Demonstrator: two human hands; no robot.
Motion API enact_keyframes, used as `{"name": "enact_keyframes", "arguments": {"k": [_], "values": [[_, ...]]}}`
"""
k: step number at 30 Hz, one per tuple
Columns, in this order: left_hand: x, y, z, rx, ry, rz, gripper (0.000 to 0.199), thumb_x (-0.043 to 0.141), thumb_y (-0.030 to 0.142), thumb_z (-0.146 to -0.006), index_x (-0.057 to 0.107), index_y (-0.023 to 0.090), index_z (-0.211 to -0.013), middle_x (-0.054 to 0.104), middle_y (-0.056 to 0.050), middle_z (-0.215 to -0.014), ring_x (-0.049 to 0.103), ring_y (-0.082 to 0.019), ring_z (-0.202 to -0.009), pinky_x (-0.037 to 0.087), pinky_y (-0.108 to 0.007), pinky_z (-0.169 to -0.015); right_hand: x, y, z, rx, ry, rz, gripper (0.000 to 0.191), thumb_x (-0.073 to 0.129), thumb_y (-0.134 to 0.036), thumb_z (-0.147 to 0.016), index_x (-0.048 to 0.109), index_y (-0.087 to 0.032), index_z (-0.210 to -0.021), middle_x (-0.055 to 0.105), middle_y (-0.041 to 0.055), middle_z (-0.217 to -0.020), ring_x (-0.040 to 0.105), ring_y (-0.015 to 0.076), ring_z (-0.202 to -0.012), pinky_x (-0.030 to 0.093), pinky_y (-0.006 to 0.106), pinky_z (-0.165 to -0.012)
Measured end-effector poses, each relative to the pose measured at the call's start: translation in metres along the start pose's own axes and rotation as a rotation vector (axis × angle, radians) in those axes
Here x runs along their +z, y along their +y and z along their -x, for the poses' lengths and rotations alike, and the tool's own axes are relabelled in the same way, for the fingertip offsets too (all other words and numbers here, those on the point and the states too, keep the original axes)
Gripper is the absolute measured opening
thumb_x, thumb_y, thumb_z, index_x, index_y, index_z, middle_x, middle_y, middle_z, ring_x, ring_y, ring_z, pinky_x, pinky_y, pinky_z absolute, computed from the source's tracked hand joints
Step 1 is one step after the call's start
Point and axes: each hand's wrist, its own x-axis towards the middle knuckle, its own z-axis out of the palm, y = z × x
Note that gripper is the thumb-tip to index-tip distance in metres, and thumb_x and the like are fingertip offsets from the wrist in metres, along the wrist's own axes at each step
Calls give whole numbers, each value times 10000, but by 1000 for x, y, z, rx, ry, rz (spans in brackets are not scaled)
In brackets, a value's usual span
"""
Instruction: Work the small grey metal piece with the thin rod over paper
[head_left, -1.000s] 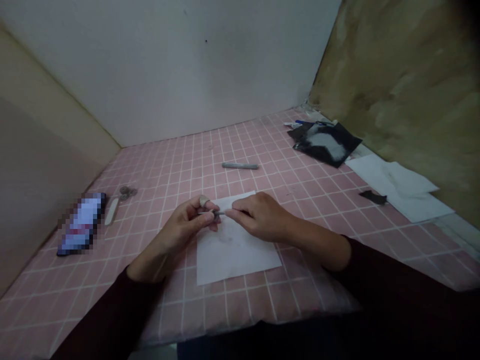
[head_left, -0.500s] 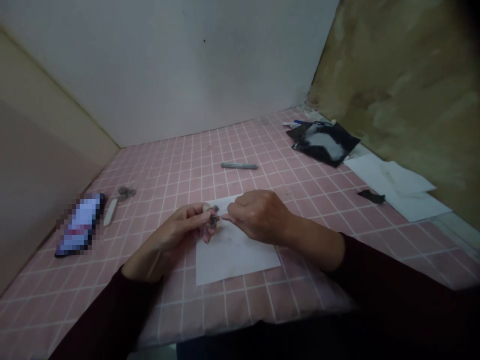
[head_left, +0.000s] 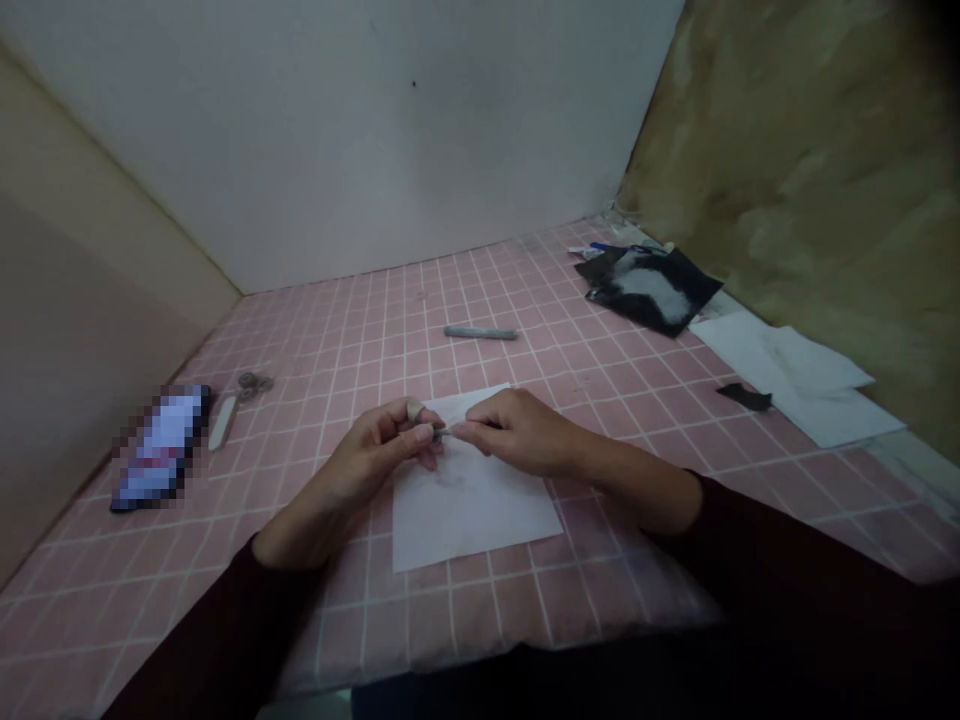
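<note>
Well, on the pink-checked table [head_left: 337,340], white papers [head_left: 825,415] and a black sheet [head_left: 652,290] lie off to my right; one white sheet [head_left: 480,525] sits beneath my left hand [head_left: 382,440] and right hand [head_left: 525,432]. A blurred phone [head_left: 161,440] and grey rod [head_left: 480,332] lie clear. My right fingers grip a thin stick [head_left: 448,432] at the small grey piece [head_left: 437,436] my left fingers pinch, mostly hiding it.

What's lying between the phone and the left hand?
The head view shows a white stick beside the phone, then pink checked tabletop before the left hand.
</note>
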Motion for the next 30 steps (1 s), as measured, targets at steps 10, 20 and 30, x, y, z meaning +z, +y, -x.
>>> {"name": "enact_keyframes", "arguments": {"k": [10, 20, 30], "values": [[-3, -4, 2, -75, 0, 119, 190, 801, 258, -794, 697, 143, -903, 691, -16, -773, 627, -83, -648, 511, -173, -640, 6, -2, 2, -67, 119, 159, 398, 469, -344, -972, 527, -160, -624, 467, -10, -577, 401, 104, -567, 259, 282, -591], [8, -1, 2, -5, 79, 51, 162, 798, 188, -781, 669, 172, -877, 681, -7, -859, 628, -113, -763, 514, -230, -744, 4, 2, 2, -19, 117, 147, 423, 499, -373, -948, 491, -160, -582, 444, -24, -560, 377, 89, -557, 225, 277, -588], [-3, -9, -2, -149, -90, 98, 210, 708, 329, -876, 690, 120, -890, 670, -42, -787, 595, -102, -627, 454, -220, -607, 12, -7, 10, -275, 227, 586, 445, 359, -364, -1026, 625, -153, -739, 631, 74, -678, 466, 155, -617, 216, 328, -609]]}}
